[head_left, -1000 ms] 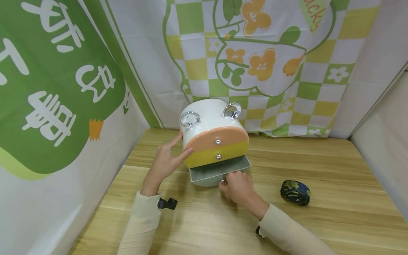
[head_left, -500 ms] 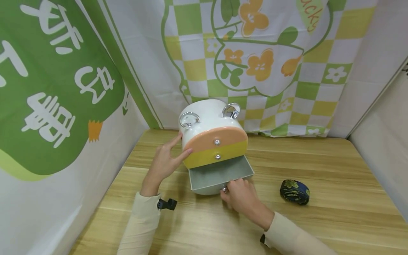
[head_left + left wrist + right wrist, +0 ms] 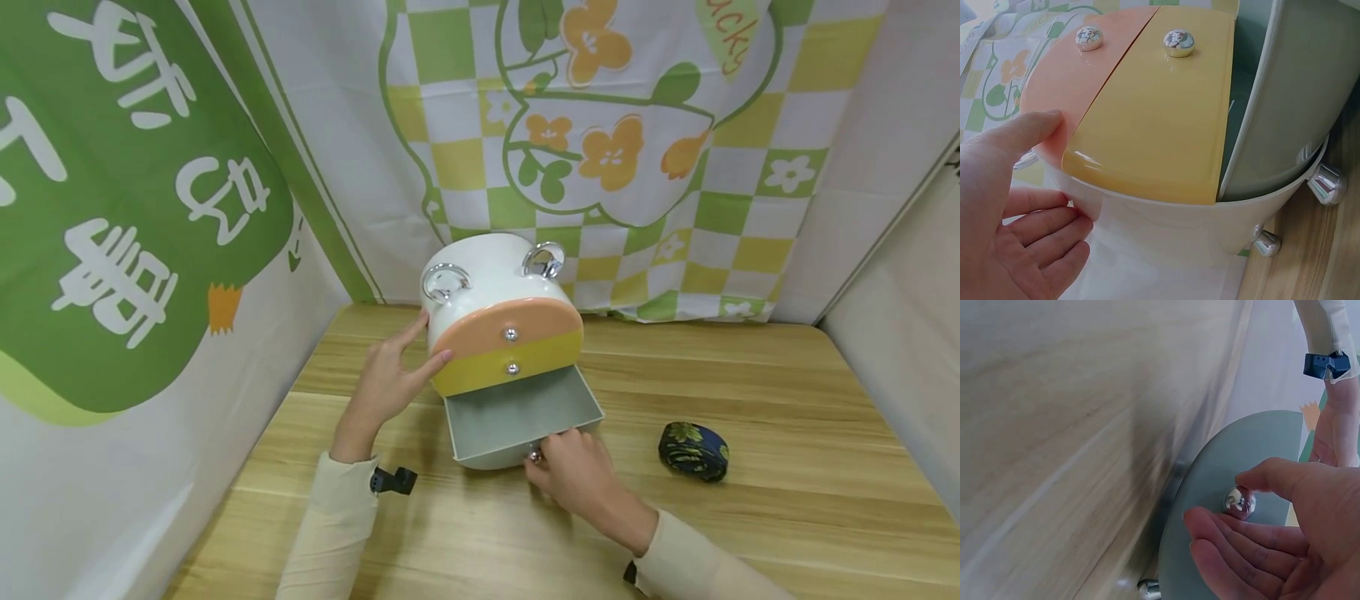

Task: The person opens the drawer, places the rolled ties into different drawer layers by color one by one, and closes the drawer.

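- Here, the right hand (image 3: pixel 573 473) keeps a narrow grip: thumb and curled fingers pinch the small shiny silver knob (image 3: pixel 1239 501) on the front of the grey-green bottom drawer (image 3: pixel 517 412).
- That drawer is slid out toward the person, its smooth, matte tray open to view above the desk (image 3: pixel 750 533).
- The left hand (image 3: pixel 390 379) lies open with straight fingers, pressed flat against the left side of the glossy white rounded plastic drawer box (image 3: pixel 487 275), clasping nothing.
- The thumb (image 3: pixel 1022 134) touches the edge of the peach-coloured top drawer front (image 3: pixel 502 321).
- Below it sits a yellow middle drawer front (image 3: pixel 510 367); both are smooth, curved, shut, and carry round chrome knobs.
- Two chrome ring handles (image 3: pixel 446 279) sit on the box's top, and chrome ball feet (image 3: pixel 1327 184) hold it up.
- The box stands on the pale wood-grain desk, near the back cloth wall.
- A dark blue floral fabric roll (image 3: pixel 693 452) lies on the desk, well apart to the right.
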The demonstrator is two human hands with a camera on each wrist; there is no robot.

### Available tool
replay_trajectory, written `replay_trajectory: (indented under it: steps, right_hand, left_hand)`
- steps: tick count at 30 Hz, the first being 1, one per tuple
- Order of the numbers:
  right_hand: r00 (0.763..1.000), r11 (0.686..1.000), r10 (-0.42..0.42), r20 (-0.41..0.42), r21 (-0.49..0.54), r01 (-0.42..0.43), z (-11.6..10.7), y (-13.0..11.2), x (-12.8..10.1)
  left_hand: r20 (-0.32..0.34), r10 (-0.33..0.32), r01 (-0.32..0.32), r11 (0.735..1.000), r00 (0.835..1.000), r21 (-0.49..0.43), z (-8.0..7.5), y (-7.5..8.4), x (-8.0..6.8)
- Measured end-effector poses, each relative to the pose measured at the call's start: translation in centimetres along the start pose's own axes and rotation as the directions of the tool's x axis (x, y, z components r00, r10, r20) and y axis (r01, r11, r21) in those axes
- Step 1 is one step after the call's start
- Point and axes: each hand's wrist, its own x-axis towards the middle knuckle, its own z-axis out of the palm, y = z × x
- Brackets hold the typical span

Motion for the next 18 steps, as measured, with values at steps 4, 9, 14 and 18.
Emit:
replay_trajectory:
  steps: [4,9,14,18]
  right_hand:
    - [0.999,0.999,-0.033,0.011,0.026,0.033,-0.3,0.3,-0.4]
    - [0.996,0.993,-0.05,0.072,0.114,0.042,-1.1,0.9,-1.1]
    - [0.986,0.984,-0.124,0.115,0.142,0.108,-2.4,2.7,-2.0]
    - [0.951,0.953,-0.27,0.149,0.179,0.243,-4.0,4.8,-2.8]
  left_hand:
    - [-0.004,0.006,-0.006,1.0,1.0,-0.006,0.0,0.0,0.0]
    - [-0.003,0.004,-0.004,1.0,1.0,-0.007,0.0,0.0,0.0]
    - [0.001,0.003,-0.003,1.0,1.0,-0.004,0.0,-0.1,0.0]
    - [0.004,-0.003,0.003,1.0,1.0,0.006,0.0,-0.2,0.0]
